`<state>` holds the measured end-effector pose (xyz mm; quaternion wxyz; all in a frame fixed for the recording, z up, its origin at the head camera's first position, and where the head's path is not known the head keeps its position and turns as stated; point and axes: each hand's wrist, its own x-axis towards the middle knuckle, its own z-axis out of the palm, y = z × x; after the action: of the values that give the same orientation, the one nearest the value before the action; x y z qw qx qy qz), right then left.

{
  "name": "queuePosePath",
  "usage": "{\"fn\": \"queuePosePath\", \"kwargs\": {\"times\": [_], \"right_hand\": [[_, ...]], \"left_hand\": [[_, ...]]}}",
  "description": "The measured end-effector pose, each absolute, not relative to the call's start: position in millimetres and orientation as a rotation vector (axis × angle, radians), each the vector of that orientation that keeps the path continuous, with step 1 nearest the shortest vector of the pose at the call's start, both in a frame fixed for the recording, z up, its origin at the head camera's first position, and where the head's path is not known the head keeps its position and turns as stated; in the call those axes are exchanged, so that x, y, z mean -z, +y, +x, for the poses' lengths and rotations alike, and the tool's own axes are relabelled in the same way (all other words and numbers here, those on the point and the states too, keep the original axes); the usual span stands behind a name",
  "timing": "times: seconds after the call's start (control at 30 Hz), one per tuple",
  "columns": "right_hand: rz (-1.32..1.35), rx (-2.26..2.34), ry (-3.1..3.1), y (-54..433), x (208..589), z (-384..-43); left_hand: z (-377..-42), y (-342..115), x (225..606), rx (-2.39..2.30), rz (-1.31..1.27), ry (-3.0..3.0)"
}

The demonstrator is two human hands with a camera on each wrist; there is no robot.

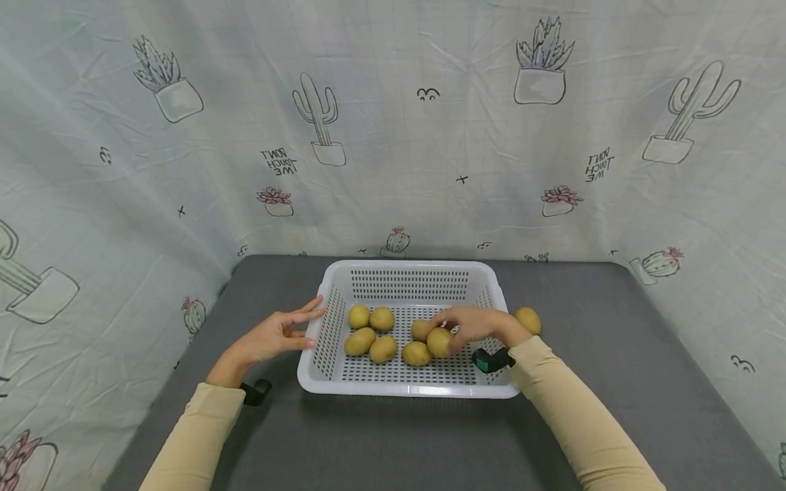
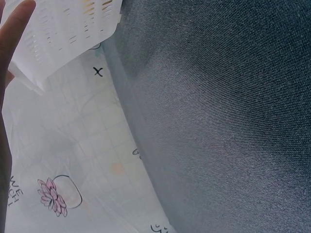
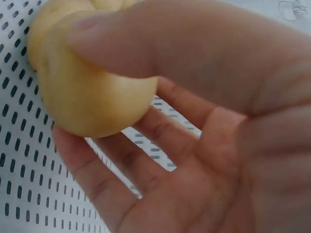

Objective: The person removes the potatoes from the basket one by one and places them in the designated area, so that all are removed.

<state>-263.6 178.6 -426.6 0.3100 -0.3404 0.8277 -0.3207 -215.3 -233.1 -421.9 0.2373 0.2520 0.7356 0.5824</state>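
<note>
A white plastic basket (image 1: 408, 389) with slotted walls stands on the table and holds several yellow potatoes. My right hand (image 1: 475, 325) reaches in over its right part and grips a potato (image 1: 439, 342) between thumb and fingers. In the right wrist view, the thumb lies across that potato (image 3: 92, 92) and the fingertips curl beneath it. Two potatoes sit right beside it, one below left (image 1: 416, 354) and one partly hidden behind (image 1: 420, 330). At the basket's left rim, my left hand (image 1: 270, 336) touches the edge with its fingers spread and fairly straight.
Grouped in the basket's left half are more potatoes (image 1: 383, 349). One potato (image 1: 528, 320) lies on the table outside the right wall, partly behind my right wrist. The grey tabletop (image 1: 393, 443) ends at a white printed curtain (image 1: 393, 136) behind and at both sides.
</note>
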Motion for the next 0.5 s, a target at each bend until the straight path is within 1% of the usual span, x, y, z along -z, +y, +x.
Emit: {"fn": "queuePosePath", "kwargs": {"times": [0.37,0.5], "right_hand": [[-0.982,1.07,2.248,183.1,425.6,-265.7],[-0.975,1.142,2.232,184.8,425.5,-265.3]], "left_hand": [[-215.5,-233.3,422.1,-1.605,0.701,1.999],[-215.4,-233.2,422.7,-1.603,0.713,1.993]]}}
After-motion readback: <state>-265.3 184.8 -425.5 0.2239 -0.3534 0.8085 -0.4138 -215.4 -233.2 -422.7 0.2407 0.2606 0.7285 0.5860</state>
